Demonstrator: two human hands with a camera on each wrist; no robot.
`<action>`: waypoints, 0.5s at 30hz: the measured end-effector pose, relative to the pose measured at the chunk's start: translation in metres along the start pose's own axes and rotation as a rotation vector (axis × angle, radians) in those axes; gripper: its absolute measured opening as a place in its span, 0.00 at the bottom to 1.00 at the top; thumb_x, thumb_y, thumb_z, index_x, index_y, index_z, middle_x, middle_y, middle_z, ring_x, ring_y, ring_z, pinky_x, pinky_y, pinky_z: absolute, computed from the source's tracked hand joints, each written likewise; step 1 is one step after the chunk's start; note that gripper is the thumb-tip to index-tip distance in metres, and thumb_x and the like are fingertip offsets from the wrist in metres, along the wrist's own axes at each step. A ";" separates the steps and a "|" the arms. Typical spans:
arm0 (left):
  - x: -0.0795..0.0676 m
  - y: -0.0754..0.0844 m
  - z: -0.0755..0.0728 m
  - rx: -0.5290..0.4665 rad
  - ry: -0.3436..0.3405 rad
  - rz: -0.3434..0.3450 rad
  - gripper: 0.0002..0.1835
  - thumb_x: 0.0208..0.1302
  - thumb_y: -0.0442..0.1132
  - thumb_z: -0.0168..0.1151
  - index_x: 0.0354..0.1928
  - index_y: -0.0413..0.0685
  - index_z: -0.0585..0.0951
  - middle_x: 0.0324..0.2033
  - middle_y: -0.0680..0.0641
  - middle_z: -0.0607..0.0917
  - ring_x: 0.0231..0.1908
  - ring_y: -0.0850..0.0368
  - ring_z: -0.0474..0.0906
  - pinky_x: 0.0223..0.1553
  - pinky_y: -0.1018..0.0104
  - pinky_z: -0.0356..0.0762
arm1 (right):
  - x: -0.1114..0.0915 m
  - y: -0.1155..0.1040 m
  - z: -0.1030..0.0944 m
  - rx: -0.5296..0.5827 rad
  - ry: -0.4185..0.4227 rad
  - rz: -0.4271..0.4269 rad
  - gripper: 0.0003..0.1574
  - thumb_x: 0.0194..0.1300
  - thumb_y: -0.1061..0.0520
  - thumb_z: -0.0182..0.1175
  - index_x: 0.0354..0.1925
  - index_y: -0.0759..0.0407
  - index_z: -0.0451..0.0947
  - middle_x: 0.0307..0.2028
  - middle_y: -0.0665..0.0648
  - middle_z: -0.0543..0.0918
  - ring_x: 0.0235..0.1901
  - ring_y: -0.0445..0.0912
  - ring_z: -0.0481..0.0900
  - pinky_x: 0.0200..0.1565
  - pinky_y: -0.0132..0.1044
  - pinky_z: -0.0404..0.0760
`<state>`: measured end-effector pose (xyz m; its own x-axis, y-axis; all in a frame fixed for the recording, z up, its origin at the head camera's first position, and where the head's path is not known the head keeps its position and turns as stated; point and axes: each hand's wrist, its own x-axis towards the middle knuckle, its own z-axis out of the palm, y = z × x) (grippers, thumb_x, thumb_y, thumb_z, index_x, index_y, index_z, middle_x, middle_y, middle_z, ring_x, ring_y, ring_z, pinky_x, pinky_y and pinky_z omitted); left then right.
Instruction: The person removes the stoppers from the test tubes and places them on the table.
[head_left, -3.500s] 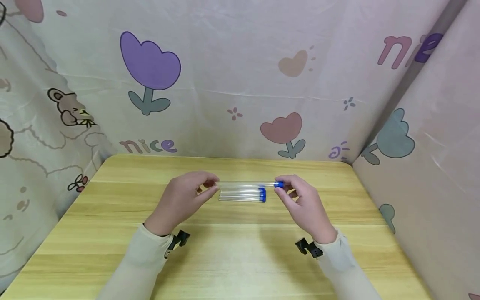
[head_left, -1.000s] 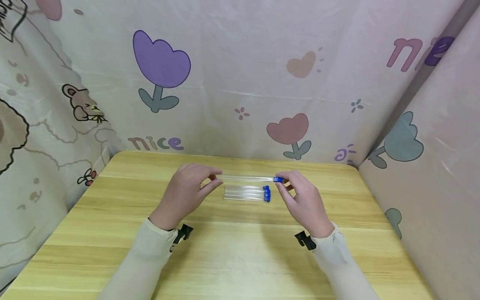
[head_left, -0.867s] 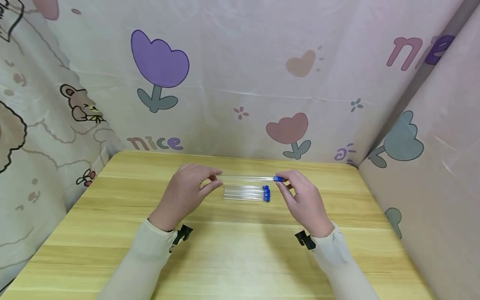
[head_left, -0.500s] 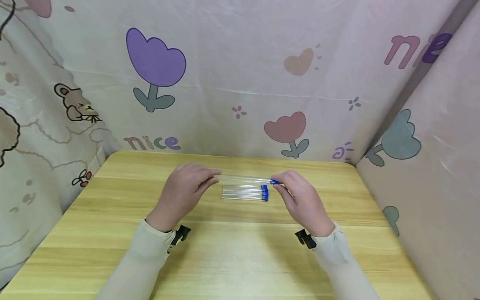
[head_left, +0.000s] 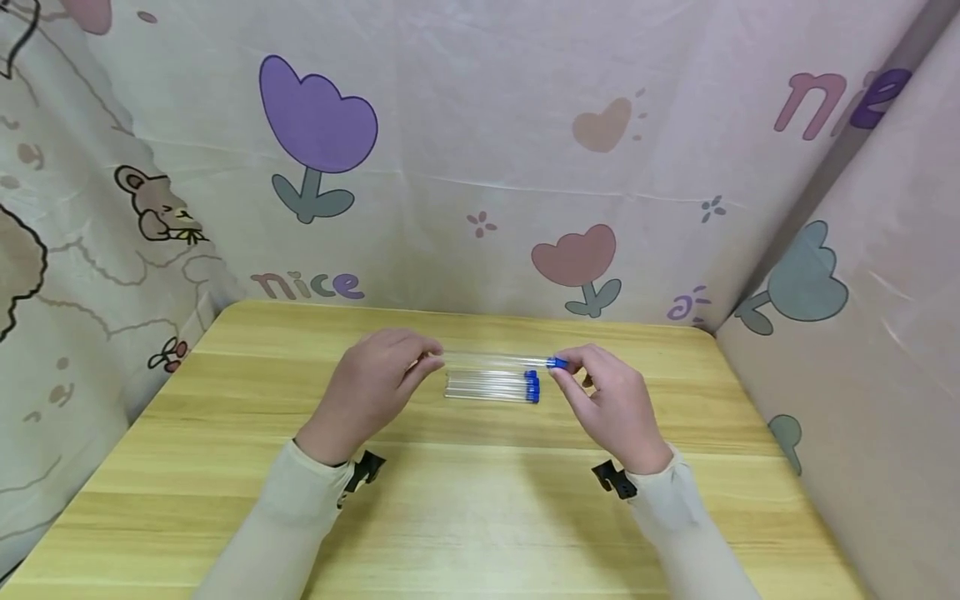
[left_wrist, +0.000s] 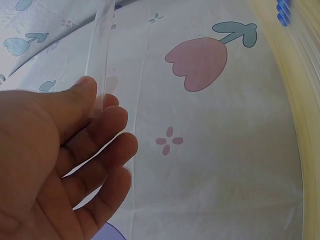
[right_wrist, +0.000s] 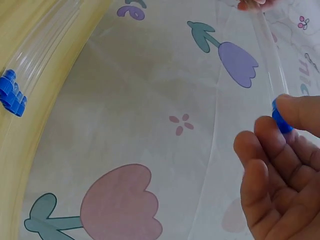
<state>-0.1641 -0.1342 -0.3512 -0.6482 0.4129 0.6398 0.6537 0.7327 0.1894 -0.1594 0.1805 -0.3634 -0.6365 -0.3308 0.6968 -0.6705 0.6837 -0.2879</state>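
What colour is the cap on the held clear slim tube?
Blue cap, clearest in the right wrist view.

Low on the back cloth (head_left: pixel 427 83), left of centre, we have "nice" (head_left: pixel 313 286), lower case, every letter its own shade! High on the right now, a pink "n" (head_left: pixel 797 98), a fold biting into the word, then a purple "e" (head_left: pixel 870 115)! The right wrist view catches "nic" (right_wrist: pixel 304 75) sideways at the edge, the rest out of sight.

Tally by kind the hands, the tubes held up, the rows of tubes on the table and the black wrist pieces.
Hands: 2
Held tube: 1
Row of tubes on the table: 1
Black wrist pieces: 2
Total: 6
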 end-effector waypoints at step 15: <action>-0.002 0.002 0.001 -0.016 -0.037 -0.009 0.16 0.66 0.45 0.73 0.52 0.48 0.87 0.39 0.53 0.89 0.33 0.61 0.83 0.30 0.67 0.81 | 0.000 0.000 -0.001 -0.005 -0.061 0.076 0.08 0.67 0.59 0.71 0.44 0.55 0.84 0.34 0.47 0.83 0.30 0.40 0.76 0.29 0.32 0.77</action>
<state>-0.1620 -0.1332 -0.3526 -0.6682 0.4260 0.6100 0.6535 0.7279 0.2075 -0.1586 0.1811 -0.3630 -0.7074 -0.3167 0.6319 -0.6178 0.7113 -0.3352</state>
